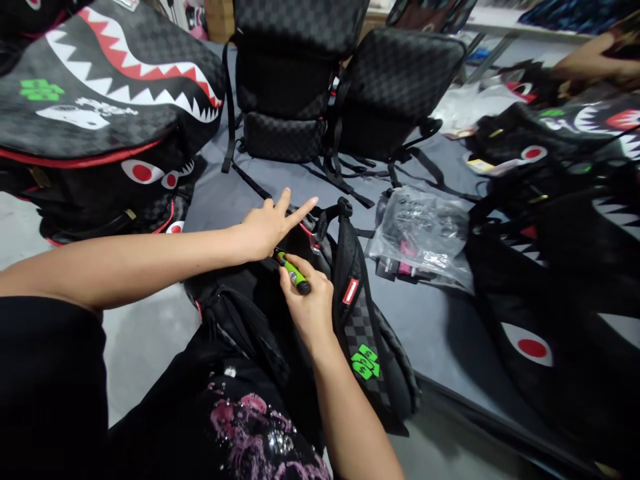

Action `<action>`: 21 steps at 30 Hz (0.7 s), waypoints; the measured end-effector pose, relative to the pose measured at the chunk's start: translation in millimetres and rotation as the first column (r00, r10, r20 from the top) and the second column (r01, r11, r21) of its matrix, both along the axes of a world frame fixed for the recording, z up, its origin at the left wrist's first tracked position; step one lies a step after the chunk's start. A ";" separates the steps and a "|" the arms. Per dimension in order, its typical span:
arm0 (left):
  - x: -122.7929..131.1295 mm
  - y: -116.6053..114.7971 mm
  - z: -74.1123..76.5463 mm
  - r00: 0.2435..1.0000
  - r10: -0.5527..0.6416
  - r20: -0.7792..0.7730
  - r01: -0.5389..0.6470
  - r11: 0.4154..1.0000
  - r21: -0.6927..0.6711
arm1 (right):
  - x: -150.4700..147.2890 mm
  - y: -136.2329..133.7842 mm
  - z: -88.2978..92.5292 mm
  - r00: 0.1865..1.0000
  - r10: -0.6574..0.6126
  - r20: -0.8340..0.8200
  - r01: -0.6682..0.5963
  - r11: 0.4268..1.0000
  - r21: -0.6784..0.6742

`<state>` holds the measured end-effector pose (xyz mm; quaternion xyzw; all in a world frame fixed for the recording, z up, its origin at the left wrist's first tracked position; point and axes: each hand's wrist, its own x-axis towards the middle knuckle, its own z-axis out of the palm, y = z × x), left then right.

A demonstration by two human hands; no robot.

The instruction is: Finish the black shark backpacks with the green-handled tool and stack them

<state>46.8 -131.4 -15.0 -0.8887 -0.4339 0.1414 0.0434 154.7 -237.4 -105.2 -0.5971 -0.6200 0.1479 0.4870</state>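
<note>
Grey counter (pixel 235 193) crowded with shark-mouth backpacks (pixel 115 100), one lying at its near edge.
Our left hand (pixel 267 227), arm stretched across, spreads its fingers on the black backpack (pixel 361 327), seemingly to steady it; our right hand (pixel 307 303) pinches a green tool (pixel 294 272) just beside, tip angled at the fabric.
</note>
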 end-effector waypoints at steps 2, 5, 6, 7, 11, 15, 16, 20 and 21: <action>-3.5 2.6 -3.3 0.999 -0.041 0.017 0.041 0.999 0.014 | 2.0 -1.7 0.0 1.000 -0.004 -0.001 0.004 1.000 0.010; -10.2 6.5 -4.3 0.994 -0.108 0.027 0.107 0.994 0.017 | 4.4 -4.6 3.4 0.999 0.016 -0.029 -0.016 1.000 -0.005; -12.1 7.7 -4.2 0.992 -0.122 0.027 0.122 0.992 0.015 | 5.2 -5.4 4.7 0.999 0.019 -0.041 -0.020 1.000 -0.020; -13.6 8.8 -4.2 0.990 -0.135 0.030 0.134 0.991 0.012 | 6.0 -6.1 5.8 0.998 0.021 -0.053 -0.023 0.999 -0.038; -16.3 13.1 -6.5 0.986 -0.152 0.064 0.151 0.988 0.019 | 8.3 -5.9 8.1 0.996 0.027 -0.086 -0.035 0.995 -0.096; -16.1 16.8 -8.1 0.987 -0.139 0.077 0.138 0.990 0.014 | 5.8 0.9 8.5 0.994 0.035 -0.101 -0.047 0.992 -0.114; -15.8 18.0 -7.3 0.987 -0.143 0.073 0.143 0.990 0.009 | 4.3 3.6 8.8 0.994 0.035 -0.106 -0.047 0.992 -0.116; -14.0 23.9 -0.2 0.984 -0.176 0.013 0.176 0.983 -0.055 | -1.7 13.0 11.4 0.991 0.058 -0.123 -0.073 0.990 -0.120; -13.7 25.4 1.6 0.984 -0.180 -0.002 0.179 0.981 -0.074 | -2.6 14.2 12.4 0.992 0.059 -0.116 -0.074 0.989 -0.128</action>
